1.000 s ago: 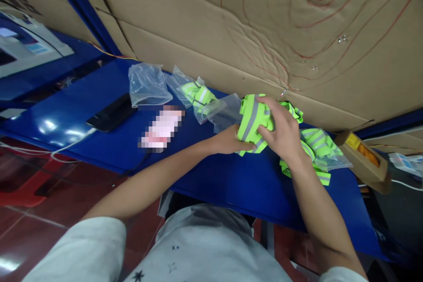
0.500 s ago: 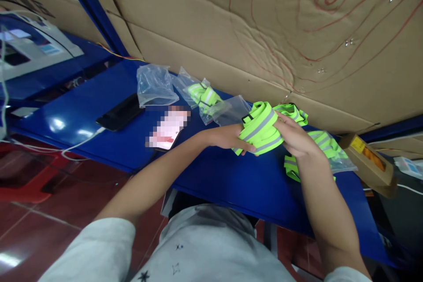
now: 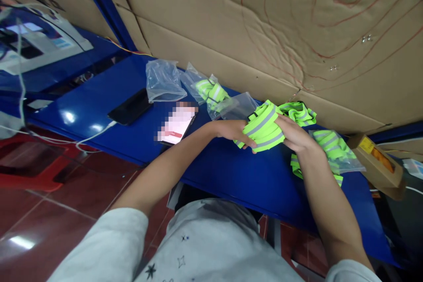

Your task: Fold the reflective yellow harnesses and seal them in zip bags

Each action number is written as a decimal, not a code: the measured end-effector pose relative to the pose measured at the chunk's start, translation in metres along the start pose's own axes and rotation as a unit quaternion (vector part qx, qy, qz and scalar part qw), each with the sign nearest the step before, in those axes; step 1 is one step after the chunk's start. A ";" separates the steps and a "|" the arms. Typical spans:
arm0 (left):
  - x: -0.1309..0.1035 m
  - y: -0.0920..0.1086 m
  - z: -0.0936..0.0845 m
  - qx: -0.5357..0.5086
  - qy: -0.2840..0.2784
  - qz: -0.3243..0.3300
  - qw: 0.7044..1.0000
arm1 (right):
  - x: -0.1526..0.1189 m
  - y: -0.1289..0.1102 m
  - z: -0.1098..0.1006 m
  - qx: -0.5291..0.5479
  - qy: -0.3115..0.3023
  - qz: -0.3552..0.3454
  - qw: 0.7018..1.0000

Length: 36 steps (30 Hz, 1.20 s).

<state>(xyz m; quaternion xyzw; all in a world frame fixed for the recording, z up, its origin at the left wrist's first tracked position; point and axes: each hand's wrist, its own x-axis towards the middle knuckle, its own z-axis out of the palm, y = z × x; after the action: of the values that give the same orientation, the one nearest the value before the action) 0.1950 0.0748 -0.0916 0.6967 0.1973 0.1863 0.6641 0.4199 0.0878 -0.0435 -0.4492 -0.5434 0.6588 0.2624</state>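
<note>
A bundle of neon yellow-green reflective strap (image 3: 265,126) with grey bands is folded up between my two hands, above the blue table (image 3: 228,176). My left hand (image 3: 235,132) grips its left side, the thumb lying along its lower edge. At the bundle's right side, my right hand (image 3: 292,134) is closed round it, most of its fingers hidden behind the fabric. More of the same strap (image 3: 299,113) lies loose just behind my right hand. A strap in a clear bag (image 3: 335,145) rests right of my right wrist, and another loose strap (image 3: 296,166) is partly covered by my forearm.
Clear plastic bags (image 3: 165,80) lie along the back edge, one holding a reflective strap (image 3: 213,91). A lit phone (image 3: 178,123) and a black phone (image 3: 130,108) with a white cable lie left. A small cardboard box (image 3: 376,161) stands right, against the cardboard wall (image 3: 205,22).
The camera view has shifted slightly, so the scene sits a little further right. Both hands keep hold of the strap bundle, which looks nearly the same.
</note>
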 end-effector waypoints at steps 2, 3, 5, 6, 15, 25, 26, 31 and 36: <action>0.000 0.000 0.000 -0.002 0.017 0.002 1.000 | 0.002 0.002 -0.003 0.003 0.002 0.002 1.000; 0.000 -0.001 -0.001 -0.001 0.029 -0.002 1.000 | 0.003 0.002 -0.004 0.000 0.001 0.003 1.000; 0.000 -0.005 -0.004 0.002 0.054 -0.017 0.998 | 0.005 0.003 -0.007 -0.015 0.000 0.010 1.000; 0.000 -0.008 -0.005 0.001 0.065 -0.023 0.998 | 0.005 0.003 -0.008 -0.022 0.000 0.016 1.000; 0.008 -0.009 0.014 -0.024 0.070 -0.001 0.997 | -0.024 0.007 -0.018 0.010 0.078 0.060 0.995; 0.018 -0.019 0.037 -0.208 -0.007 -0.054 0.977 | -0.038 0.054 0.002 -0.135 0.277 -0.151 0.939; 0.018 -0.018 0.037 -0.209 -0.008 -0.056 0.976 | -0.038 0.057 0.000 -0.183 0.280 -0.170 0.927; 0.016 -0.014 0.038 -0.199 0.006 -0.064 0.978 | -0.046 0.060 -0.004 -0.355 0.260 -0.254 0.861; 0.015 -0.011 0.041 -0.163 0.041 -0.059 0.984 | -0.059 0.059 0.000 -0.429 0.146 -0.250 0.855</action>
<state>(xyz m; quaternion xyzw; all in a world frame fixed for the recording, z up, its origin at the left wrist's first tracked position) 0.2283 0.0483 -0.1049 0.5580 0.2322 0.2053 0.7698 0.4552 0.0224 -0.0820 -0.4575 -0.8216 0.1987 0.2760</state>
